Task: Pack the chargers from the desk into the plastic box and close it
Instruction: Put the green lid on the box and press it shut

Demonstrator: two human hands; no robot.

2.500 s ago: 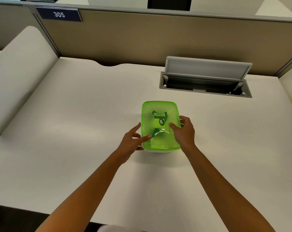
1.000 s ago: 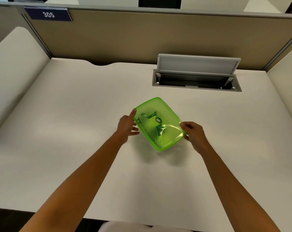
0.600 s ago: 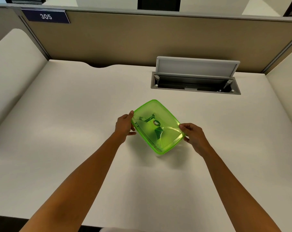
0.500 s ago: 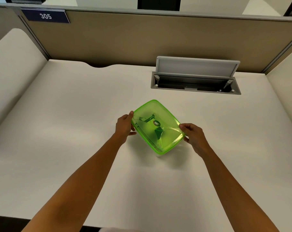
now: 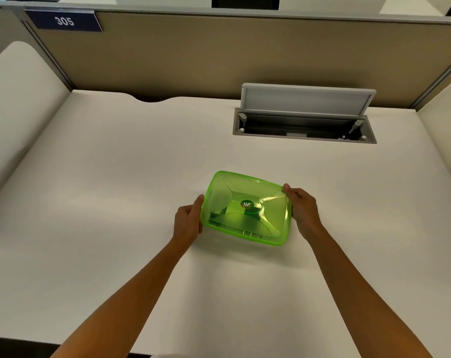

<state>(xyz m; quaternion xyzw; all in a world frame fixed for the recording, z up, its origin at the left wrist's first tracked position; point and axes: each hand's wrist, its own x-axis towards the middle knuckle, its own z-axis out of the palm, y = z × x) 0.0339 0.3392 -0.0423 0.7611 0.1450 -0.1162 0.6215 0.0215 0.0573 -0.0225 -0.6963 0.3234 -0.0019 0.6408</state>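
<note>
Both hands [image 5: 187, 223] [image 5: 304, 212] clasping, arms outstretched

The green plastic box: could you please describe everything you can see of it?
The green plastic box is a translucent, bright green rectangle with rounded corners. Its lid is on, with a raised round centre bearing a small logo and ridges running to the corners. Dark shapes show through the lid. It sits on the white desk, long side across the view. The left hand and right hand hold its short ends.

Green box [image 5: 246, 208] on white desk [image 5: 115, 177]

Lidded green plastic box [image 5: 246, 208], mid-desk
</note>
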